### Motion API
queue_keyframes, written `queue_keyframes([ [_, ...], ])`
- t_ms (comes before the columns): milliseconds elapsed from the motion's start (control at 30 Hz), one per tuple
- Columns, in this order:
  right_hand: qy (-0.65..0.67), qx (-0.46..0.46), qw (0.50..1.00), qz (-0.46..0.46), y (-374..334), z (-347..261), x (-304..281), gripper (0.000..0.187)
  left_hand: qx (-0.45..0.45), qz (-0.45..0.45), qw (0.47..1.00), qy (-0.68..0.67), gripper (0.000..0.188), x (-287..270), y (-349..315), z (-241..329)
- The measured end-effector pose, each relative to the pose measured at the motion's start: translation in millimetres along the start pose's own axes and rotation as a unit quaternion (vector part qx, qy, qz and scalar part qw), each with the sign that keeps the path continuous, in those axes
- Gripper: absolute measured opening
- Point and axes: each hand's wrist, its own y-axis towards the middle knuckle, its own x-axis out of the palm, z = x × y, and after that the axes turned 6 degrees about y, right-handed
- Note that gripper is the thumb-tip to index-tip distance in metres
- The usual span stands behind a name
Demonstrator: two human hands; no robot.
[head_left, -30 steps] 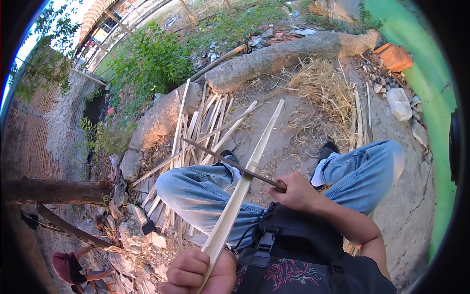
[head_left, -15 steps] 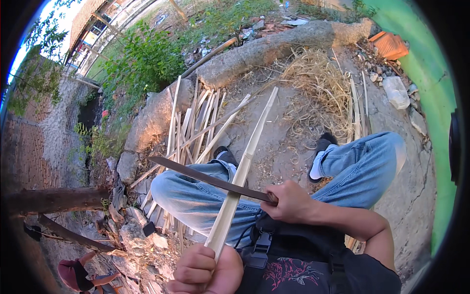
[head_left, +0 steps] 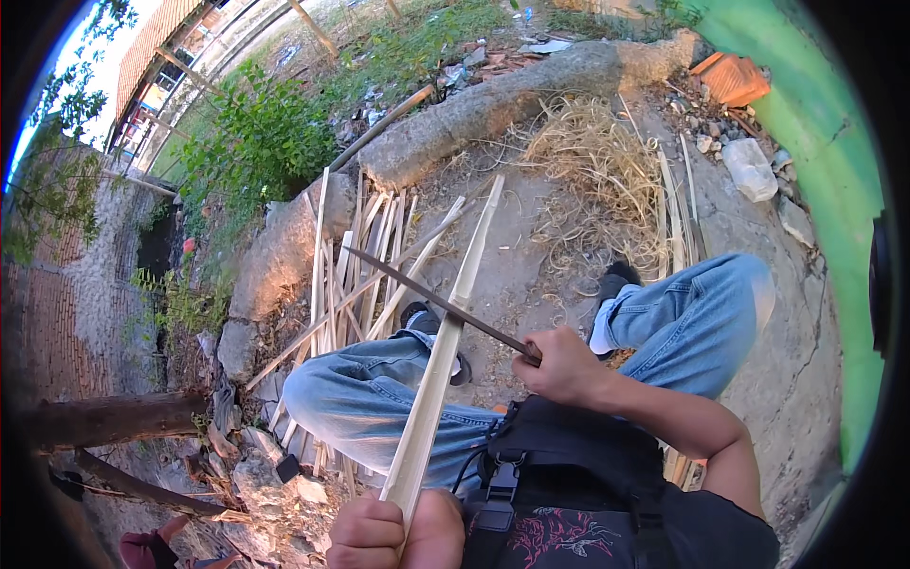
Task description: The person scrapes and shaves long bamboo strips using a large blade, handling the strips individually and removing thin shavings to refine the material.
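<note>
My left hand (head_left: 370, 536) is closed round the near end of a long, pale bamboo strip (head_left: 424, 417). The strip slopes away from me over my lap, its far end above the ground between my feet. In my right hand (head_left: 561, 365) is the handle of a long, dark-bladed machete (head_left: 408, 282). Its blade crosses the bamboo strip a little beyond the middle and touches it, with the tip pointing far left. The bottom of my left hand is cut off by the picture's lower edge.
Several cut strips (head_left: 379, 242) lie in a pile beyond my left knee. A heap of curly shavings (head_left: 597, 152) sits ahead, with more strips (head_left: 675, 209) beside it. A rough concrete beam (head_left: 493, 104) runs behind. Another person's sleeve (head_left: 142, 548) shows at lower left.
The machete has slid away from me along the bamboo strip, and its tip has swung further forward. My right hand has moved slightly forward. My left hand keeps its grip.
</note>
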Motion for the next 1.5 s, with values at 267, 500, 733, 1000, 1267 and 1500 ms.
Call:
queue_keyframes([
  [267,0.049,-0.086,0.994,0.040,20,-24,0,0.026,0.005,-0.097,0.995,-0.007,0.045,-6,12,-22],
  [500,-0.006,-0.088,0.992,0.090,64,-1,-4,0.027,0.014,-0.264,0.964,0.028,0.037,-14,-35,-98],
  [733,-0.026,-0.028,0.999,0.017,84,21,-8,0.027,0.006,-0.155,0.986,0.055,0.038,-20,-16,-115],
  [1000,0.042,-0.083,0.995,0.027,75,-1,5,0.026,0.003,-0.066,0.998,0.001,0.036,-8,-1,-126],
  [1267,0.067,-0.152,0.985,0.040,91,-7,27,0.024,0.021,-0.054,0.998,0.018,0.035,-11,21,-131],
  [1500,0.076,-0.109,0.990,0.039,98,-7,34,0.027,0.009,-0.082,0.996,0.011,0.037,-13,29,-131],
])
